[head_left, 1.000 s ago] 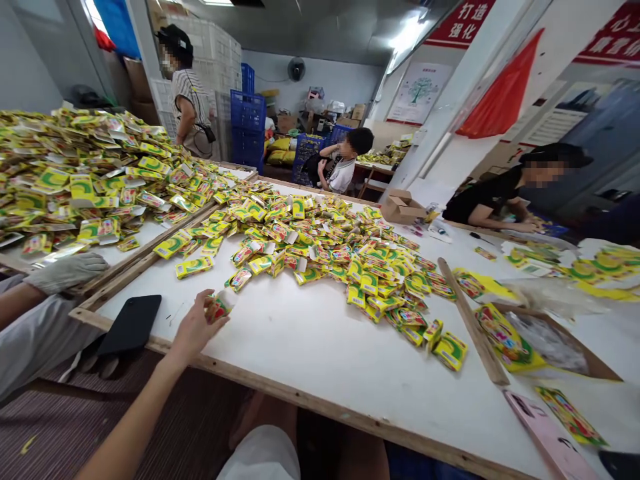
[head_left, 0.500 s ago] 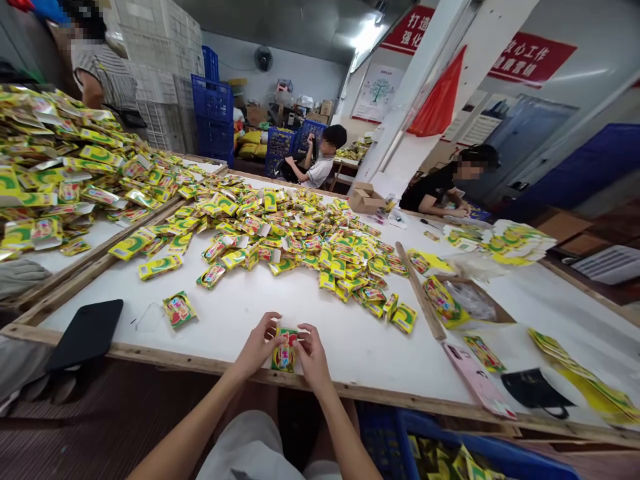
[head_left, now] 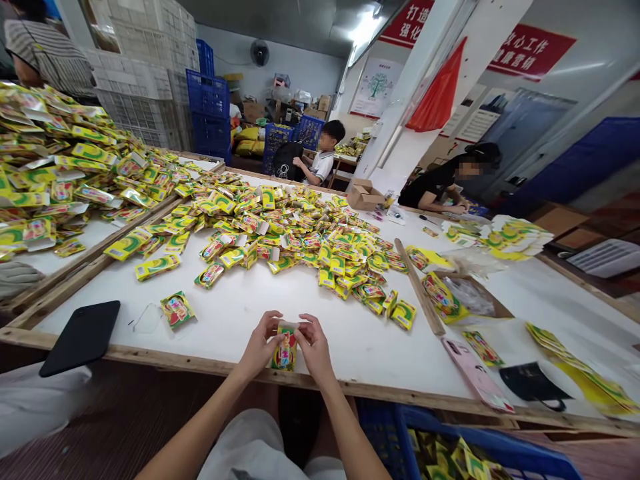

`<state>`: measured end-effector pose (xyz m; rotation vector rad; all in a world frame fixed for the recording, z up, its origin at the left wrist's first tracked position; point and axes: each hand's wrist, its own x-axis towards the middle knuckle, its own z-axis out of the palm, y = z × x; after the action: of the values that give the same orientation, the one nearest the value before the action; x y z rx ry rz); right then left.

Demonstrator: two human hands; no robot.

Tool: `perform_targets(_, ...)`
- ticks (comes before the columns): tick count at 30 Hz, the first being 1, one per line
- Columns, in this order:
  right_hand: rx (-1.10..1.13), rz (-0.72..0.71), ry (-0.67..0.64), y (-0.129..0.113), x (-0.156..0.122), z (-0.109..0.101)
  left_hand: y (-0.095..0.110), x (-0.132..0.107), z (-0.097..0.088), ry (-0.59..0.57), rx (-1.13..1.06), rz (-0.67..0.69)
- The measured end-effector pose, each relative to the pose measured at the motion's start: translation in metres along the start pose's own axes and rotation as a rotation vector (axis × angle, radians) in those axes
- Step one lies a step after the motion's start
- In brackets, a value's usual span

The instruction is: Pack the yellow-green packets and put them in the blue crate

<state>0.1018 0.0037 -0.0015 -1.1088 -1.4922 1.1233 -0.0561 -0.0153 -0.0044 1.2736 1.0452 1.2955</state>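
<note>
A small yellow-and-green printed carton (head_left: 284, 355) lies near the table's front edge, its printed face up and a pale flap at its top end. My left hand (head_left: 261, 343) grips its left side, with thumb and fingers closed around the upper corner. My right hand (head_left: 314, 348) pinches the upper right corner, the thumb close to the flap. Beyond both hands spreads a heap of similar cartons (head_left: 295, 233), some with white flaps standing out. A single carton (head_left: 177, 310) lies apart to the left of my hands.
A black phone (head_left: 83, 337) lies at the front left and a pink phone (head_left: 475, 377) at the right. A wooden strip (head_left: 419, 287) divides the tabletop. Below the right edge is a blue crate (head_left: 495, 453) with more cartons. Other people are at the back and left.
My fingers have shifted slightly at the carton's top, and its flap shows more clearly. A standing person has moved left. The seated person at the back has lowered an arm.
</note>
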Motion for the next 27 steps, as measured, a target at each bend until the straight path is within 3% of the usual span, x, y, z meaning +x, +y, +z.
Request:
perform_targets(5, -0.108, -0.03, -0.04, -0.01, -0.006, -0.003, 0.006, -0.002, 0.004, 0.036, 0.161, 0.024)
perform_targets(18, -0.15, 0.003, 0.021, -0.018, 0.004, -0.002, 0.01, 0.008, 0.016, 0.173, 0.204, -0.022)
perform_targets(27, -0.065, -0.012, -0.002, -0.012, -0.015, 0.008, 0.003, -0.009, 0.009, 0.015, 0.179, 0.012)
